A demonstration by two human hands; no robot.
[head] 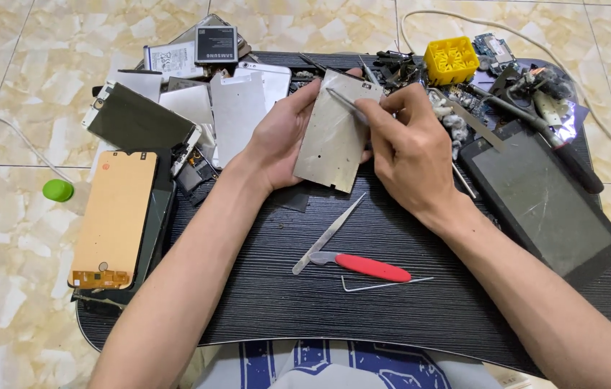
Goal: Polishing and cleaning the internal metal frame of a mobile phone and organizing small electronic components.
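At centre, 12 o'clock: metal plate [334, 133] raised off lap desk [392, 302].
Left hand [276, 140]: I clasp plate's edge; brace firmly.
Right hand [410, 148]: I pinch thin tool [345, 103]; keep strokes light.

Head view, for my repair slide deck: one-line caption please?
Left hand holds a thin metal plate while right hand works a slim tool against it.

A metal plate [334, 133] sits at the tabletop's [392, 302] middle, held between the left hand [276, 140] and right hand [410, 151]. Nearer the front edge lie tweezers [328, 234], a knife [363, 265] and a bent wire [384, 285]. A tablet [543, 205] lies by the right edge, phone screens [114, 216] by the left, a small crate [451, 60] at the back.
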